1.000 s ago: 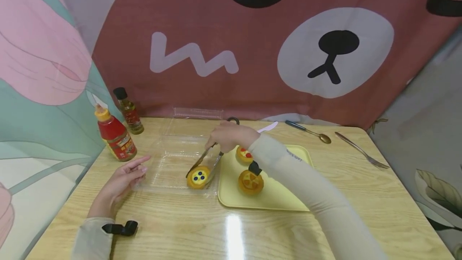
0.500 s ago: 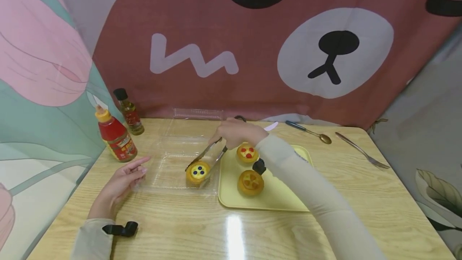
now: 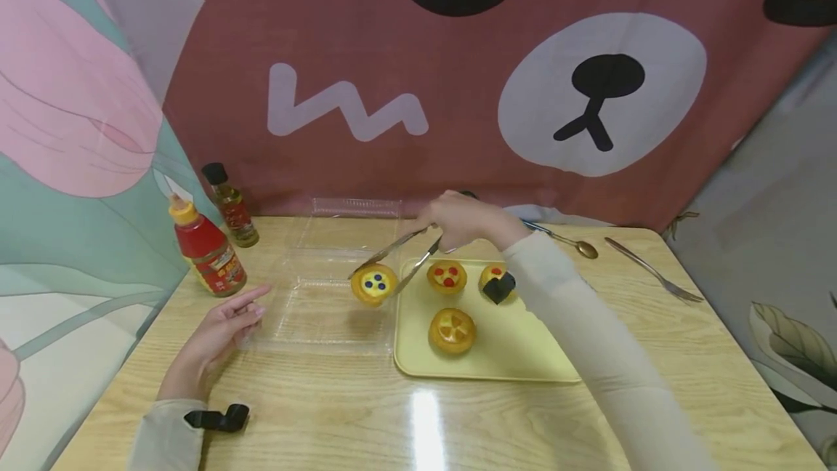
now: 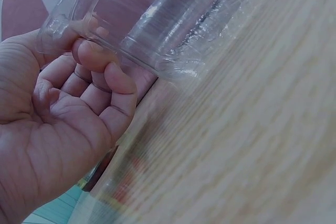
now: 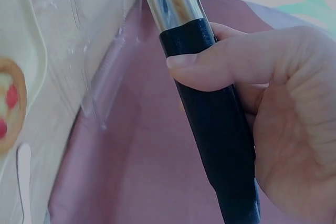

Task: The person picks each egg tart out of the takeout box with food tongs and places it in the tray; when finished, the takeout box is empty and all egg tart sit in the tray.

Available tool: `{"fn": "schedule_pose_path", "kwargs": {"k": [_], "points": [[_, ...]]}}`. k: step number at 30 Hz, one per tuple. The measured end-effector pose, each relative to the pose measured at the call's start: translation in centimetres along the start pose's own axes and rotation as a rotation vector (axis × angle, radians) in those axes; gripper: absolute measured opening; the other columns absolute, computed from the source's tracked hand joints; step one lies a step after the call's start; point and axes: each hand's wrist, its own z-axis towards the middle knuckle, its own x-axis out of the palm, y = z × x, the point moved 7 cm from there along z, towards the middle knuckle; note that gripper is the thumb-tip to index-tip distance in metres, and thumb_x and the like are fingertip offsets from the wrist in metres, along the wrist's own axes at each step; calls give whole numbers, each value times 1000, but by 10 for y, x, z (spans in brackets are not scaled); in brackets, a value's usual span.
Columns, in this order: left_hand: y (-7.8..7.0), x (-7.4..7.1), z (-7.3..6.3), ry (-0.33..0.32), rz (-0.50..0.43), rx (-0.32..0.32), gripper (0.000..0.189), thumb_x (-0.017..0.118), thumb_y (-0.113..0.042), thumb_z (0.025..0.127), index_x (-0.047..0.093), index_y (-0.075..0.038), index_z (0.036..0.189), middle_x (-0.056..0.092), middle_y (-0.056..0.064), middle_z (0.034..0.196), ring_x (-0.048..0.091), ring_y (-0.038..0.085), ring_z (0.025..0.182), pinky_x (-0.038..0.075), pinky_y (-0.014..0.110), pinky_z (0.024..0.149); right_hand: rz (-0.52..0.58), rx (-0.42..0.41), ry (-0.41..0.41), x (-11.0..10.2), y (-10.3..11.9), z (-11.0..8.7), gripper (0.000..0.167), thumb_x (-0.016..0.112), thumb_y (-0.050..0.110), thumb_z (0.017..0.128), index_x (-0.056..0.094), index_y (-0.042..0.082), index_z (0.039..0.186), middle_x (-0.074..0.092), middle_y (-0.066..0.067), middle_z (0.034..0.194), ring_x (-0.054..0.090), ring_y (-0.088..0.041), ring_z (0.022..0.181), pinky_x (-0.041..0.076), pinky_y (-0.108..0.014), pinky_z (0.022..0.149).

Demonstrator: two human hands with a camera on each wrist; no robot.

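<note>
In the head view my right hand (image 3: 461, 220) grips metal tongs (image 3: 421, 264). Their black handle (image 5: 210, 129) fills the middle of the right wrist view, the thumb pressed along it. Between the tong tips is an egg tart with blue dots (image 3: 374, 284), raised over the right side of a clear plastic box (image 3: 314, 336), its shadow below. My left hand (image 3: 222, 325) is at the box's left edge; in the left wrist view its thumb and finger pinch the clear rim (image 4: 157, 69). On the yellow tray (image 3: 516, 358) sit two red-topped tarts (image 3: 447, 277) and a tart with brownish wedges (image 3: 453, 331).
A red sauce bottle (image 3: 212, 256) and a smaller dark-capped bottle (image 3: 232, 209) stand at the back left. The box's lid (image 3: 353, 227) is raised at the back. A spoon (image 3: 585, 248) and a fork (image 3: 657, 271) lie behind and right of the tray.
The tongs have lifted the blue-dotted tart from the box, up and slightly to the right. My right arm has shifted right, uncovering another red-topped tart. My left hand stays in place.
</note>
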Motion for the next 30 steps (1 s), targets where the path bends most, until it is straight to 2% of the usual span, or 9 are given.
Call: {"fn": "schedule_pose_path", "kwargs": {"k": [1,5,9,14,16,18,23,27,30], "points": [[0,1,0,3,-5,2,35,55,-10,96,61,-31,124,52,-9,83,52,5,69,45,18,61,5,2,-8,-1,-3,-5,65,66,-3,69,62,28,126,67,9,100,50,-12,76,34,-38,83],[-1,3,0,17,-24,12,35,54,-9,96,61,-28,125,52,-8,84,51,5,69,45,17,60,32,13,-45,-5,-19,-29,61,70,0,71,63,28,126,66,8,114,55,-14,79,39,-35,75],[-1,4,1,26,-37,17,35,54,-9,96,60,-26,126,52,-8,84,51,6,70,45,17,60,50,25,-93,-6,-35,-59,60,70,-1,68,65,24,123,66,4,116,59,-14,82,43,-31,66],[0,1,0,12,-38,8,35,54,-9,96,61,-27,125,53,-9,84,52,6,71,46,17,61,59,55,-96,4,-51,-98,62,72,-2,65,66,21,123,67,1,114,61,-17,96,44,-36,74],[0,0,0,8,-41,8,35,54,-9,96,61,-27,125,53,-9,84,52,6,71,46,18,62,61,81,-87,10,-57,-113,62,72,-2,65,65,20,123,67,2,114,60,-18,93,43,-38,76],[0,0,0,9,-45,6,35,53,-9,97,61,-26,126,53,-9,84,51,6,70,46,17,61,63,108,-83,16,-61,-128,62,72,-3,65,65,18,123,66,2,115,60,-19,99,43,-42,81],[0,0,0,3,-45,-4,35,54,-10,97,60,-25,127,52,-9,84,51,5,70,45,16,60,58,132,-127,28,-68,-168,63,71,-6,63,65,13,122,67,-3,113,62,-22,95,49,-38,73],[0,1,0,10,-40,3,34,54,-9,96,61,-28,124,52,-9,84,51,6,69,44,16,59,48,168,-155,41,-75,-198,63,71,-7,61,65,11,121,67,-2,109,61,-17,88,46,-34,67],[0,0,0,17,-39,17,35,53,-8,96,62,-30,122,53,-9,84,51,5,69,45,17,60,40,197,-171,50,-81,-214,63,73,-6,59,67,11,119,69,0,104,60,-12,82,43,-48,82]]}}
